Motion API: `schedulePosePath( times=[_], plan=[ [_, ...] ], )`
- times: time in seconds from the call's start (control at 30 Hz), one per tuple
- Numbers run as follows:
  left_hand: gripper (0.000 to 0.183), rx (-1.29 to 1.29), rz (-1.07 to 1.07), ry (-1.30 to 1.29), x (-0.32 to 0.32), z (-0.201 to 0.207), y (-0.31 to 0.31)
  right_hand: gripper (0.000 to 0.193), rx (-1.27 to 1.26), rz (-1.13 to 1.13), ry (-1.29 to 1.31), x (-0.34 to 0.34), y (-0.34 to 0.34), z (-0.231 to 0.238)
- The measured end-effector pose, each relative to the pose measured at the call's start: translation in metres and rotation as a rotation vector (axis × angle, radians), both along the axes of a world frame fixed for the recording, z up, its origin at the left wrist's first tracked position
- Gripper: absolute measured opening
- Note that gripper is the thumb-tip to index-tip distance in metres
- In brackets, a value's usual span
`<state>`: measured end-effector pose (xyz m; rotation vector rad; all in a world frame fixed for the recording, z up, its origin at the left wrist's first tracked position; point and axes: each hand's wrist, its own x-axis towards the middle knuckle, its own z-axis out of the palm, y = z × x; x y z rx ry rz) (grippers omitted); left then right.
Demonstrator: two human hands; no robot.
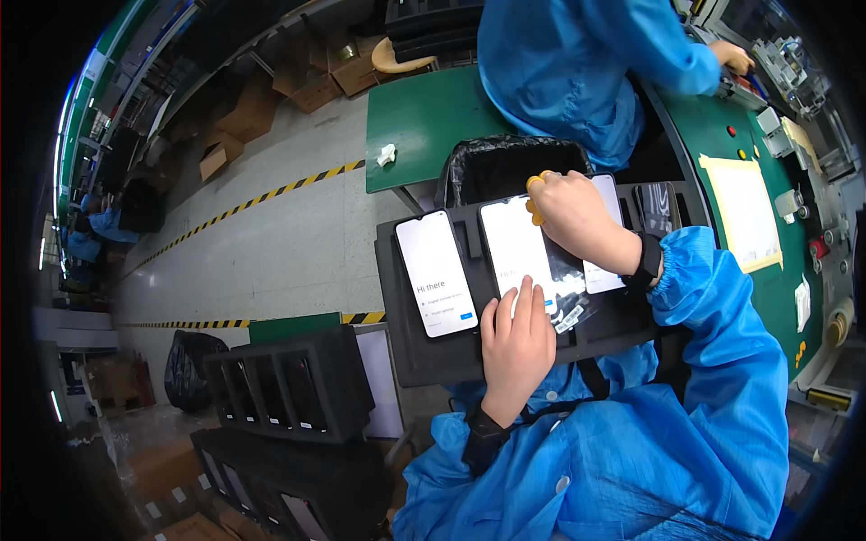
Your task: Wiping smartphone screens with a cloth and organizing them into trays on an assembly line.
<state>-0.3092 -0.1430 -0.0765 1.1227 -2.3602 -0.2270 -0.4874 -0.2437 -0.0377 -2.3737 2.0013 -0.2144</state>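
Three lit smartphones sit in the slots of a black foam tray (419, 347). My left hand (519, 347) lies flat with fingers stretched over the lower end of the middle smartphone (516, 239). At that phone's upper right edge my right hand (577, 216) is closed, with yellow-orange coverings (535, 213) at its fingertips; anything pinched there is hidden. My right forearm passes over the right smartphone (603, 279). The left smartphone (435, 270) lies untouched. Clear plastic with a white label (569, 318) rests between the middle and right phones.
Beyond the tray stands a bin lined with a black bag (460, 171), beside a green table (424, 117). A co-worker in blue (568, 81) works ahead. More foam trays with phones (334, 361) are stacked at left. A green workbench (713, 135) runs along the right.
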Motion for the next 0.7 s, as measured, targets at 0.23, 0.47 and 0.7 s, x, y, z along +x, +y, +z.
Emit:
schedulePosePath(
  times=[0.23, 0.47, 0.7],
  plan=[
    [0.063, -0.155, 0.236, 0.609, 0.012, -0.017, 0.009, 0.02, 0.03, 0.702, -0.4, 0.004, 0.068, 0.042],
    [0.017, 0.205, -0.38, 0.788, 0.042, 0.069, -0.024, 0.028, -0.077, 0.939, -0.657, 0.0, 0.133, 0.102],
    [0.015, -0.103, -0.181, 0.153, 0.01, 0.137, -0.212, 0.029, -0.203, 0.316, -0.819, -0.04, 0.138, 0.096]
  ],
)
